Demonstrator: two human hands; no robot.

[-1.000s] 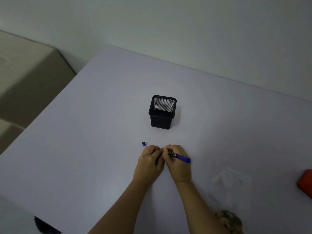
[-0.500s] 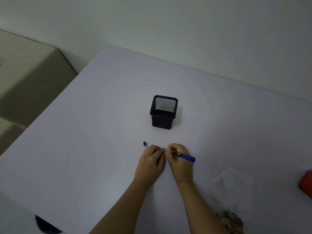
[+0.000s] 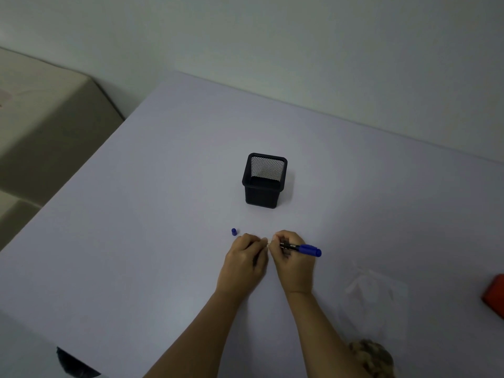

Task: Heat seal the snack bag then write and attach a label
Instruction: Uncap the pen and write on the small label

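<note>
My right hand (image 3: 293,261) grips a blue marker pen (image 3: 306,249) with its tip pointing left, toward my left hand (image 3: 244,261). The pen's blue rear end sticks out to the right. My left hand lies beside it with curled fingers that pinch a small pale label (image 3: 268,242), mostly hidden between the two hands. The pen's blue cap (image 3: 233,231) stands on the table just left of my left hand. A clear snack bag (image 3: 375,298) lies flat on the table to the right of my right forearm.
A black mesh pen holder (image 3: 264,181) stands beyond the hands, with nothing showing inside it. A red object (image 3: 495,296) is cut off by the right edge. The white table (image 3: 136,227) ends at left, with a beige surface beyond it.
The pen's rear end has swung a little further out to the right as my right hand shifts. My left hand stays in place.
</note>
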